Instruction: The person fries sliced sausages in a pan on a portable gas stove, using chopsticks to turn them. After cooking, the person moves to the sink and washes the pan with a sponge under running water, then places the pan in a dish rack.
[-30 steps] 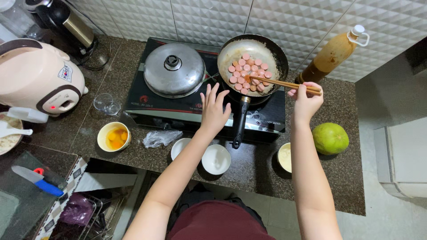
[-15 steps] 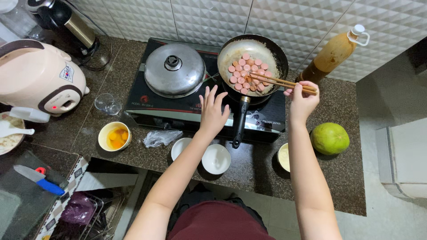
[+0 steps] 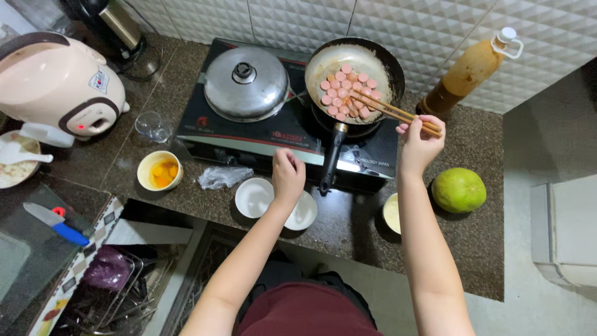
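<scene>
My right hand (image 3: pixel 420 142) grips wooden chopsticks (image 3: pixel 395 112) whose tips rest among pink sausage slices (image 3: pixel 344 98) in a frying pan (image 3: pixel 380 57) on the right burner of a black stove (image 3: pixel 283 134). My left hand (image 3: pixel 288 175) hangs with fingers curled and holds nothing, in front of the stove. It is just above two white bowls (image 3: pixel 255 196) and left of the pan's black handle (image 3: pixel 331 157).
A lidded pot (image 3: pixel 246 83) sits on the left burner. On the counter stand a bowl with egg yolks (image 3: pixel 159 170), a crumpled plastic wrapper (image 3: pixel 222 177), a small glass (image 3: pixel 152 126), a rice cooker (image 3: pixel 57 83), a sauce bottle (image 3: pixel 470 70), a green fruit (image 3: pixel 458 190), and a blue-handled knife (image 3: pixel 55 224).
My left hand drew back from the stove's front near the pan handle, toward me, and now hangs over the white bowls. The chopsticks shifted slightly in the pan.
</scene>
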